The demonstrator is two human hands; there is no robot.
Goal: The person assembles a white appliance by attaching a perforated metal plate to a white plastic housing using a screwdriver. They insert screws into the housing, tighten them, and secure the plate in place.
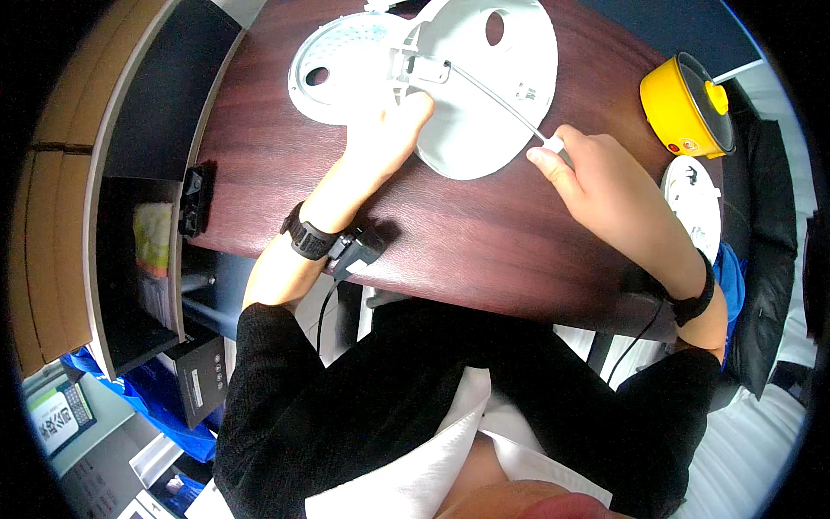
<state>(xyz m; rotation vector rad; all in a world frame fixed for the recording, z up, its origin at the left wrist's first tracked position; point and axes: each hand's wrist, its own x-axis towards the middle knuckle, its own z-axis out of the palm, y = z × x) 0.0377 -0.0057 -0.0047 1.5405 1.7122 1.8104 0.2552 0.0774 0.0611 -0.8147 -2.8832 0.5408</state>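
Note:
Over the far part of the table lies a white plastic housing of two joined parts: a large oval shell point(484, 143) with an oval hole, and a smaller rounded part point(333, 99) at its left. Where they join, a small bracket point(427, 69) shows. My left hand point(389, 130) grips the housing by this joint, thumb on top, its other fingers mostly hidden. In my right hand point(596, 169) is a screwdriver point(501, 103), fingers closed round its pale handle. Its long metal shaft slants up and left, and the tip meets the bracket; whether a screw sits there I cannot tell.
A yellow electric pot point(679, 108) and a white oval part point(692, 203) stand at the table's right edge. By the left edge lies a black object point(197, 201), beside an open dark shelf point(138, 225). Black devices with cables are strapped to both wrists.

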